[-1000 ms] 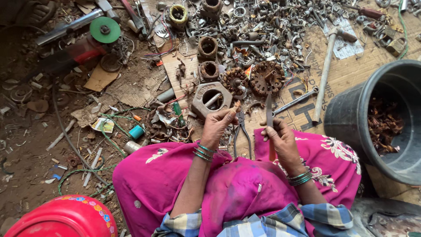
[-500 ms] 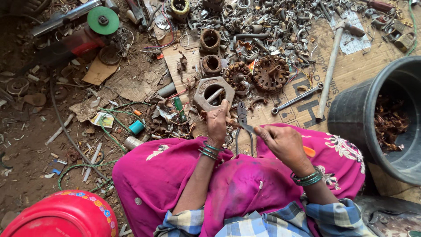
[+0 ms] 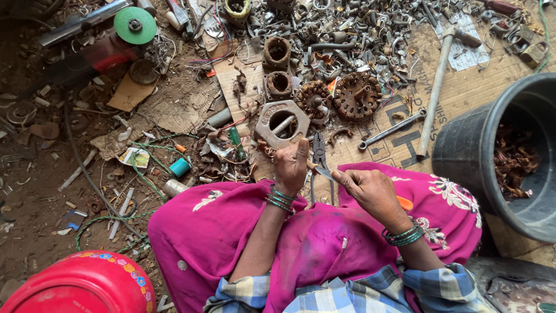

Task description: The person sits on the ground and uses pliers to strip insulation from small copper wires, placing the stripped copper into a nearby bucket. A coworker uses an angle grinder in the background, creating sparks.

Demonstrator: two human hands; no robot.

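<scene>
Pliers [image 3: 319, 152], previously on the cardboard near the hexagonal metal housing [image 3: 282, 123], are now raised; right hand [image 3: 370, 191] is closed around one handle, left hand [image 3: 291, 165] steadies them, fingers loosely curled.

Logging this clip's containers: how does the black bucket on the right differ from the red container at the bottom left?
The black bucket shows its open mouth, with rusty brown scrap visible inside; the red container shows only a domed outer surface, with its contents hidden. The black bucket is plain, while the red container carries a coloured flower band. The black bucket sits on cardboard, the red container on bare dirt. Both are cut off by the frame edge.
</scene>
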